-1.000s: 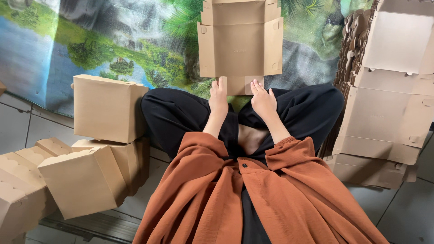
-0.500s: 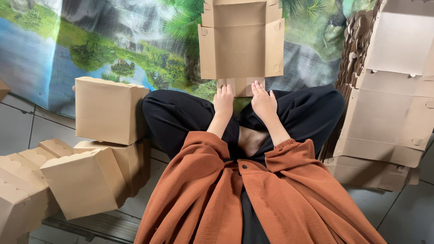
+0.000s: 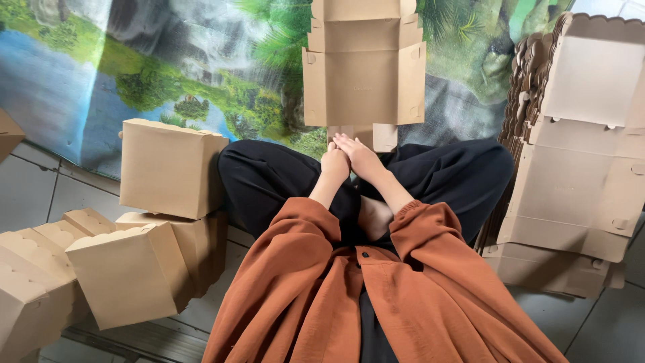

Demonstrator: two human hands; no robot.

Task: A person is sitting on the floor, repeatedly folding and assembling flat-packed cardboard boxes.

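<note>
Flat unfolded carton blank (image 3: 364, 74) at 12 o'clock, lying on printed landscape mat (image 3: 134, 74). Left hand (image 3: 334, 161) and right hand (image 3: 359, 156) side by side, fingers flat, pressing blank's near flap. Folded boxes (image 3: 168, 168) at 9 o'clock; flat stack (image 3: 578, 168) at 3 o'clock.

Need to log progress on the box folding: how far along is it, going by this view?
Done: several folded boxes sit piled on the left. In hand: both hands, left and right, press the near edge of a flat carton lying open on the mat; its flaps are not yet raised. Left: a tall stack of flat blanks on the right.
</note>
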